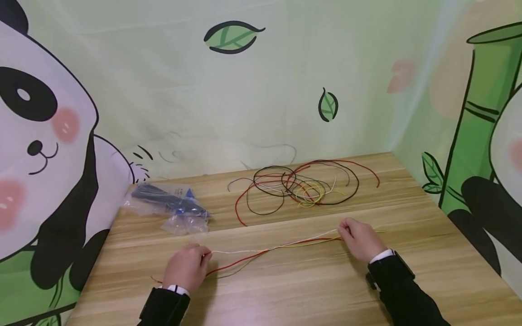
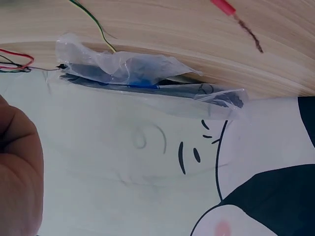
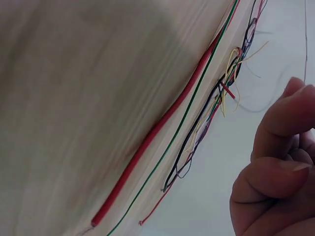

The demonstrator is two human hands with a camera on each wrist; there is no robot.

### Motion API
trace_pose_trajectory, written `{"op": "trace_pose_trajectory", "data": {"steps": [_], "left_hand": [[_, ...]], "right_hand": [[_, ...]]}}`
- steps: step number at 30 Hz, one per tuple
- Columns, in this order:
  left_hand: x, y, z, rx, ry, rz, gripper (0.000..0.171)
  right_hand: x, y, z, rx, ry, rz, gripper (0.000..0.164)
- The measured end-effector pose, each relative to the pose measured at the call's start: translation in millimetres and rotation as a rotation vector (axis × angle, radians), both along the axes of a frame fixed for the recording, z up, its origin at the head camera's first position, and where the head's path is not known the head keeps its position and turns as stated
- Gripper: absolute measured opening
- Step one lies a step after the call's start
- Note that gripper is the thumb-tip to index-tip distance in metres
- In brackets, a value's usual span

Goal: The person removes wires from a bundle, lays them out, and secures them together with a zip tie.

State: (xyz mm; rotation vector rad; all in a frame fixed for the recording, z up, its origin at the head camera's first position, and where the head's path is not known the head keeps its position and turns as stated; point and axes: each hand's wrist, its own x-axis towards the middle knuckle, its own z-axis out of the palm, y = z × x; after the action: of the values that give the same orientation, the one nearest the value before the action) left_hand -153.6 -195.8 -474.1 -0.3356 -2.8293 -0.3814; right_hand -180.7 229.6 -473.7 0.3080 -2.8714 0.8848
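A thin white wire [image 1: 236, 251] stretches between both hands, just above the table. My left hand [image 1: 186, 267] pinches its left end between thumb and fingers, while my right hand [image 1: 362, 239] pinches the other end. Below it a red wire [image 1: 236, 262] and a yellow-green wire [image 1: 311, 244] lie on the wood, crossing near the middle. The left wrist view shows the red wire's bare copper end [image 2: 248, 35] and part of the left hand [image 2: 19, 172]. On the right wrist side, the curled right hand [image 3: 275, 182] appears beside the red wire [image 3: 152, 133] and green-looking wire [image 3: 170, 142].
A loose tangle of red, black, white and yellow wires [image 1: 310, 192] lies at the back of the wooden table [image 1: 310, 290]. Left of it rests a clear plastic bag [image 1: 185, 224] with dark contents. A printed cloth backdrop [image 1: 163, 90] encloses the table's back and sides.
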Motion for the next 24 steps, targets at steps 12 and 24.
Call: {"op": "trace_pose_trajectory", "data": {"steps": [12, 24], "left_hand": [[-3.1, 4.1, -12.1, -0.055, -0.119, 0.002, 0.007], [-1.4, 9.9, -15.4, -0.057, -0.048, -0.036, 0.004]], "right_hand": [[-5.1, -2.2, -11.8, 0.063, -0.072, 0.027, 0.011], [-4.5, -2.4, -15.4, 0.061, -0.036, 0.027, 0.009]]}}
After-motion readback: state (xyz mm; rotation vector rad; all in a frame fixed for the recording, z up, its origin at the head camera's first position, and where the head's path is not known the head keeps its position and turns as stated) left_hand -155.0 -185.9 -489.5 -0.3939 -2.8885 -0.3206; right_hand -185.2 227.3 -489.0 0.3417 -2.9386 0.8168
